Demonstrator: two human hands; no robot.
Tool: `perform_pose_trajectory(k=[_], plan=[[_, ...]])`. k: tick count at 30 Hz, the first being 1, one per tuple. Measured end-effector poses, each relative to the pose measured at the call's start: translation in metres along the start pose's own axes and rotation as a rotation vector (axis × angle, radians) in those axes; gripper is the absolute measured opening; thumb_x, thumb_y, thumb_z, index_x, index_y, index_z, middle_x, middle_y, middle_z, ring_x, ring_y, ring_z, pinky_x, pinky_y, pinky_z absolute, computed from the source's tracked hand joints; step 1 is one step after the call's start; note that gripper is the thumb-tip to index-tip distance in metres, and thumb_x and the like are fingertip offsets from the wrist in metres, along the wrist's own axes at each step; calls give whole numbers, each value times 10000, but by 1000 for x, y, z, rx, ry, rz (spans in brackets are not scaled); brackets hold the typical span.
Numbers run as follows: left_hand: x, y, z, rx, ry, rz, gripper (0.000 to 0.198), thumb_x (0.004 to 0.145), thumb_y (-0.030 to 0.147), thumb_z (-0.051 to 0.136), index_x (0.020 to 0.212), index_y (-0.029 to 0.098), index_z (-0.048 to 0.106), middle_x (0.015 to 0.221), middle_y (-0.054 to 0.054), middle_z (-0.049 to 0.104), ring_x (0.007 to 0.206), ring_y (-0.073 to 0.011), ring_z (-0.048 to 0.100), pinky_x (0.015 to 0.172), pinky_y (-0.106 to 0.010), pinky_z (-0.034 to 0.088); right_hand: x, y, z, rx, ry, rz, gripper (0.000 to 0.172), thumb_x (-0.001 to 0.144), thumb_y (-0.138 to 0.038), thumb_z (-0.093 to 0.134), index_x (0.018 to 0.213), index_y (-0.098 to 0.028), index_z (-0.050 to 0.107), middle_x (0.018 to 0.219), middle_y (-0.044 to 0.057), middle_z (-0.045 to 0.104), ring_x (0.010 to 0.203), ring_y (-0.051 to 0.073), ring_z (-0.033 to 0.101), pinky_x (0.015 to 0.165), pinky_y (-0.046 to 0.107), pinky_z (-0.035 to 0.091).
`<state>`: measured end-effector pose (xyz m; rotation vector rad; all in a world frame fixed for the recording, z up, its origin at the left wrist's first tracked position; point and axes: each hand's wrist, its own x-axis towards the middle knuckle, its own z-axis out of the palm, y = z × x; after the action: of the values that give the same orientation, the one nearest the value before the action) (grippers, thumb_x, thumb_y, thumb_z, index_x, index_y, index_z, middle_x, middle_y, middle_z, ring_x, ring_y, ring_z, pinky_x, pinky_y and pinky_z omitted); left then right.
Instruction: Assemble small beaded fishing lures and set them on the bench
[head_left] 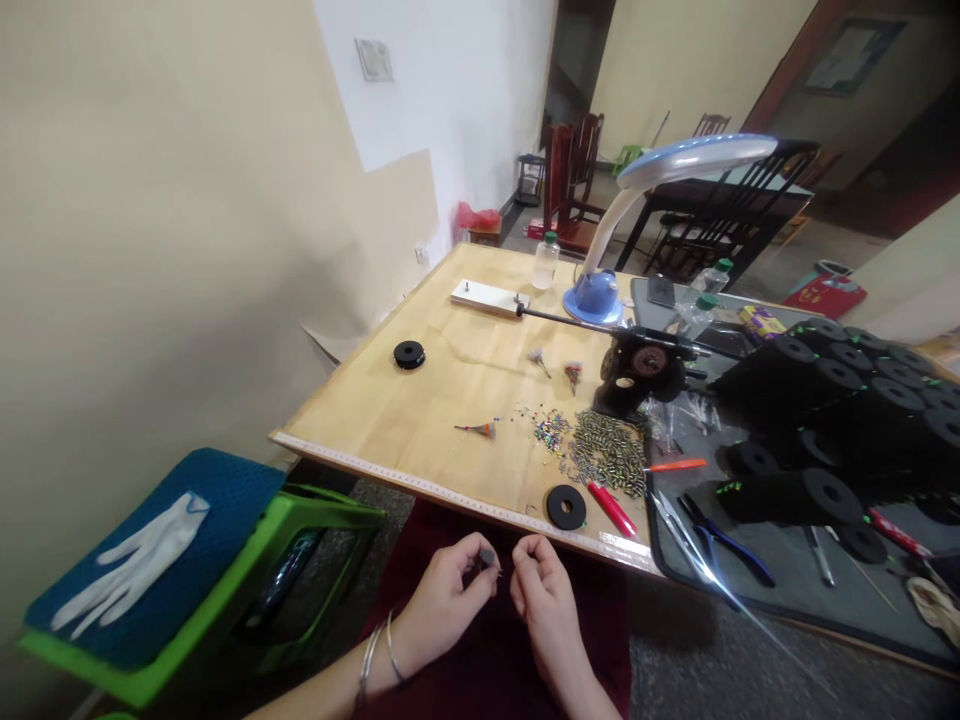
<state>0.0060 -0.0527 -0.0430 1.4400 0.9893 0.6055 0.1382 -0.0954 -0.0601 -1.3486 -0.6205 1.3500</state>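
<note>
Handling seems the step: my left hand [459, 582] is gripping a small dark piece [487, 556] near the bench [367, 410], my right hand [541, 585] is pinching closed, on what I cannot tell, and the next move seemingly needs steadiness.

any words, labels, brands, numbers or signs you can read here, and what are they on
No text reads clearly.
Measuring tape along the table's front edge: scale marks, numbers too small to read.
Yellow-and-purple packet: print too blurred to read.
Red package in the right background: gold markings, too blurred to read.
</note>
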Motion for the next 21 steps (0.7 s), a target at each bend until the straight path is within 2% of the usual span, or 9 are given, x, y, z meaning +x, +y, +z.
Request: perform_pose_trajectory(k=[12,21], plan=[[2,1,-1,111,81,26,91,761,170,508,672,176,526,578,49,448,536,-102,375,511,-203,328,-1,-1,2,16,-44,33,405,752,-580,616,744,-206,460,458,-136,281,392,52,204,386,183,140],[1,4,-1,98,60,8,153,812,255,550,718,155,616,609,15,554,563,-116,460,534,-201,378,-1,-3,1,61,-80,72,357,725,-515,663,724,-204,487,521,-109,289,458,75,230,434,193,168]])
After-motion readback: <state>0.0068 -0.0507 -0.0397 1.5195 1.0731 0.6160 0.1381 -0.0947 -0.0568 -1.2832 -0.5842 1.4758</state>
